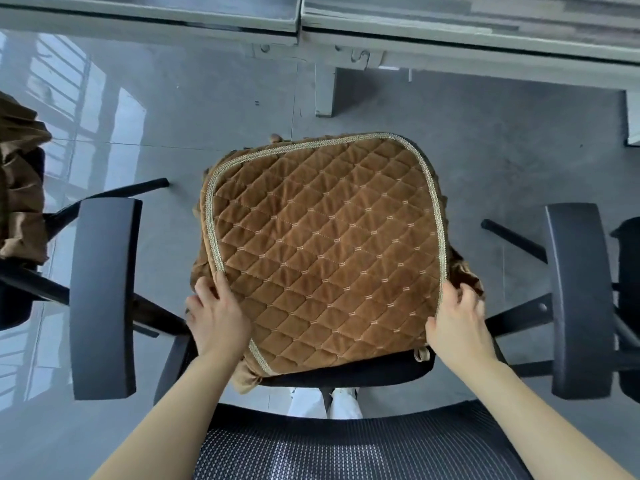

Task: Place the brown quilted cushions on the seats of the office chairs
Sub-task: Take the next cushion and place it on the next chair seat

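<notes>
A brown quilted cushion (325, 244) with gold braid trim lies across the black seat (363, 374) of an office chair seen from behind its mesh backrest (346, 448). My left hand (216, 317) grips the cushion's near left edge, fingers curled over the braid. My right hand (455, 323) holds the near right edge the same way. The cushion covers most of the seat; only a black strip shows at the near side. A small beige tie loop (423, 355) hangs at its near right corner.
Black armrests stand at the left (104, 296) and right (578, 299). More brown cushions (20, 188) are piled on another chair at the far left. Grey desks (450, 46) run along the top, with a desk leg (325, 91). A further black chair (628, 306) sits at the right edge.
</notes>
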Demonstrator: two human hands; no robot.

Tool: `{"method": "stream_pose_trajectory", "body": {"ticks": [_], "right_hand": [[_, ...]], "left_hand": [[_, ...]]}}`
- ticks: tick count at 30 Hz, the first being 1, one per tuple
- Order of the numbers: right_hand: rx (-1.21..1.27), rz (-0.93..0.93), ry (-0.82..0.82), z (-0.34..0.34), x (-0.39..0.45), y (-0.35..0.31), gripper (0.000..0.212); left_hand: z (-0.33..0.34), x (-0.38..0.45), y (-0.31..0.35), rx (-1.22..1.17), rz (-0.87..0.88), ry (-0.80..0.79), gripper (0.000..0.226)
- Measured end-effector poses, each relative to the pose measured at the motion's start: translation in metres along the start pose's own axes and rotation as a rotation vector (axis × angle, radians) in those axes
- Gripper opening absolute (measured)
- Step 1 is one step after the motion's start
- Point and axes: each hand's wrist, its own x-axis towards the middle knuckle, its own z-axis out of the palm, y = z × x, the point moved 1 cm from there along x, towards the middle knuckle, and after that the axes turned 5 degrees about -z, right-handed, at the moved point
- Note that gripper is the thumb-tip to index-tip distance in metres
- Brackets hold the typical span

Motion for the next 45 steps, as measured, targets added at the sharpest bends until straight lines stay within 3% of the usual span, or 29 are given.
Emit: {"method": "stream_pose_trajectory", "body": {"ticks": [3,8,13,23,28,33,36,39,42,45], "right_hand": [[0.263,0.1,-0.081,0.006,0.006,-0.005,0.073],[0.575,0.231,-0.129,0.01,0.022,-0.005,0.094],[0.523,0.268,-0.107,0.013,0.026,-0.012,0.105],[0.291,0.293,-0.215,0.018,0.008,-0.02,0.099],[0.22,0.157,-0.051,-0.014,0.043,-0.036,0.091],[0.408,0.183,0.077,-0.048,0.108,-0.051,0.091],[0.507,0.262,0.058,-0.063,0.141,-0.058,0.094],[0.501,0.327,0.114,-0.073,0.154,-0.066,0.085],[0.456,0.223,0.281,-0.08,0.158,-0.074,0.078],[0.361,0.188,0.322,-0.083,0.169,-0.078,0.071]], "left_hand": [[0.006,-0.004,0.005,-0.076,0.039,-0.063,0.081],[0.004,0.01,0.008,-0.475,-0.058,-0.161,0.09],[0.001,0.016,0.008,-0.441,-0.099,-0.13,0.097],[0.007,-0.002,0.003,-0.232,-0.18,-0.14,0.094],[-0.007,0.019,0.019,-0.142,-0.117,-0.059,0.093],[-0.028,0.071,0.031,-0.487,-0.189,-0.04,0.095],[-0.032,0.101,0.036,-0.634,-0.262,-0.089,0.097],[-0.033,0.114,0.048,-0.674,-0.35,-0.092,0.095],[-0.034,0.108,0.061,-0.682,-0.372,-0.006,0.092],[-0.03,0.106,0.061,-0.64,-0.333,0.084,0.089]]}}
